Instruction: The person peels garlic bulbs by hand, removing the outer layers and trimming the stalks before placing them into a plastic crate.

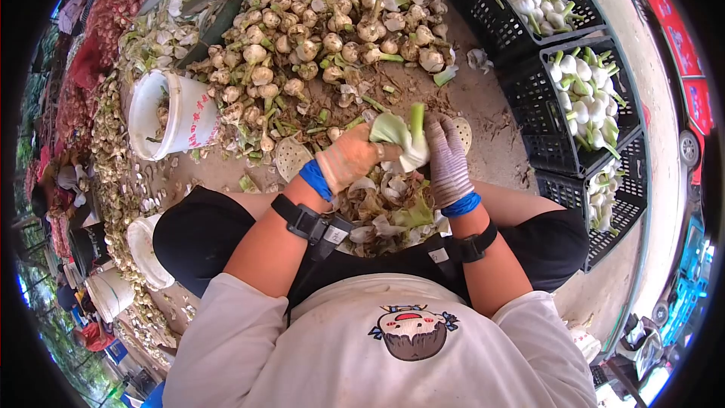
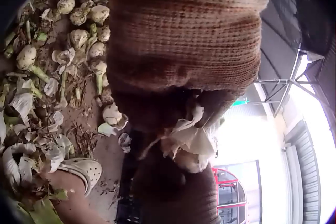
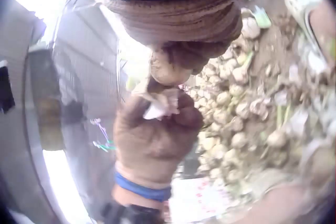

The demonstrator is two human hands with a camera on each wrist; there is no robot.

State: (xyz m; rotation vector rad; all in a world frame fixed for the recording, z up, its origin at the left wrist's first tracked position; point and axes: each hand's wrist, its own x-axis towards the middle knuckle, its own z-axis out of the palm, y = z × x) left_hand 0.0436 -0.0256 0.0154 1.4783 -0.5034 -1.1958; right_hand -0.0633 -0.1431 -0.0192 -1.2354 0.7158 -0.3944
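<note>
Both hands wear knitted gloves with blue bands at the wrists, and they meet over the lap. My right hand (image 1: 447, 160) grips a garlic bulb (image 1: 414, 156) whose short green stem points away from me. From the left side, my left hand (image 1: 351, 157) pinches a pale, loose outer skin (image 1: 387, 128) that peels off the bulb. In the right wrist view the bulb (image 3: 169, 69) shows under the curled right fingers, with a scrap of skin (image 3: 160, 104) at the left fingers. Papery skin (image 2: 191, 139) hangs between both hands in the left wrist view.
A large heap of unpeeled garlic (image 1: 325, 23) lies ahead. Black crates (image 1: 529, 117) with white garlic line the right side. A white bucket (image 1: 177, 117) stands left. Discarded skins (image 1: 393, 208) pile up between the legs, near perforated clogs (image 1: 291, 159).
</note>
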